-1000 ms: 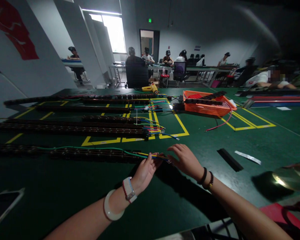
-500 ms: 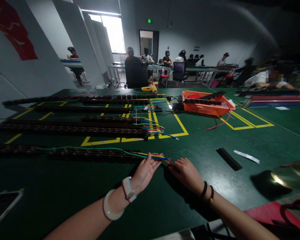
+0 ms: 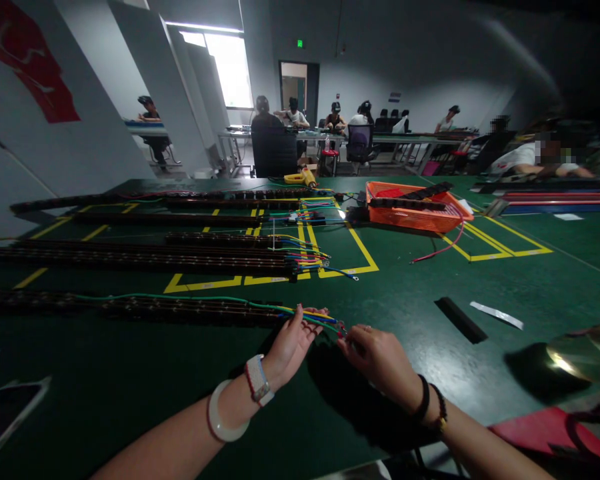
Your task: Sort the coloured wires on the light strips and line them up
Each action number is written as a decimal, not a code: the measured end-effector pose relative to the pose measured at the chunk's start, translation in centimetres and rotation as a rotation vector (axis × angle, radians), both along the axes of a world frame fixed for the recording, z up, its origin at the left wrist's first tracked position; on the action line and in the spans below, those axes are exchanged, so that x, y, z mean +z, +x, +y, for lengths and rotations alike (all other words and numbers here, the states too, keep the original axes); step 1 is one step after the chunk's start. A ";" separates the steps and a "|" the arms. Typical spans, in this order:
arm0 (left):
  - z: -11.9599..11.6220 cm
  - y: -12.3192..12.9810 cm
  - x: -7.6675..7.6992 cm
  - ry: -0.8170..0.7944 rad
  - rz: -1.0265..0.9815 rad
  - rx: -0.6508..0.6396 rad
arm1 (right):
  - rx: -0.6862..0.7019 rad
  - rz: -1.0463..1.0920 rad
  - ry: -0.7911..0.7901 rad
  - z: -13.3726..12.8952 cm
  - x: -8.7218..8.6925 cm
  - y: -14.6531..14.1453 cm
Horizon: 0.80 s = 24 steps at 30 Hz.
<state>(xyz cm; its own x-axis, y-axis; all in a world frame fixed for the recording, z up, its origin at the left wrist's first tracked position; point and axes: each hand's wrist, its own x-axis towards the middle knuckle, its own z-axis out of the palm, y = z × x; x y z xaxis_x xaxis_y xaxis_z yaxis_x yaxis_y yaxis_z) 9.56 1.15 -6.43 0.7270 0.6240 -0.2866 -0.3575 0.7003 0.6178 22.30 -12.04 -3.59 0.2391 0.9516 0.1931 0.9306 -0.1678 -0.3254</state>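
Green tabletop (image 3: 405,290) fills the lower part of the head view, and near the person lies a long dark bundle of bars (image 3: 190,310), with thin coloured wires (image 3: 327,317) coming out of its right end. The left hand (image 3: 289,345) is turned partly palm up; the yellow, blue and green wires pass between its thumb and its nearly straight fingers — a light hold. Just beside it, the right hand (image 3: 383,357) has its fingertips drawn together, pinching the end of the green wire by a small red piece; exactly how the tips meet is too small to tell. A watch (image 3: 259,380) and a pale bangle (image 3: 227,411) sit on the left wrist, dark bands (image 3: 423,397) on the right. Beyond the hands lie more dark bars (image 3: 180,257), yellow tape lines (image 3: 365,247), an orange basket (image 3: 405,219) and a yellow heat gun (image 3: 303,178) — with a black strip (image 3: 460,320) and a white strip (image 3: 497,315) to the right.
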 end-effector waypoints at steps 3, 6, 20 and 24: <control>-0.1 -0.1 0.0 0.023 -0.005 -0.017 | -0.046 -0.062 0.083 1.4 1.4 1.9; 0.0 -0.1 -0.2 0.038 -0.010 -0.025 | -0.104 -0.168 0.099 4.0 2.2 4.0; 0.2 -0.2 -0.3 0.065 0.001 -0.062 | -0.056 -0.274 -0.086 11.1 -3.1 7.7; 0.2 -0.2 -0.3 0.058 -0.002 -0.061 | -0.036 -0.229 -0.036 10.1 -3.0 7.6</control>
<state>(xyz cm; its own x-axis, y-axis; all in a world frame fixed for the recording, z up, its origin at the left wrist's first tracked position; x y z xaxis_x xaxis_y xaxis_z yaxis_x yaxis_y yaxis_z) 9.37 1.38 -6.73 0.7647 0.5941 -0.2498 -0.3166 0.6839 0.6573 29.85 -1.90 -6.62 0.2269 0.9506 0.2120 0.9726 -0.2101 -0.0991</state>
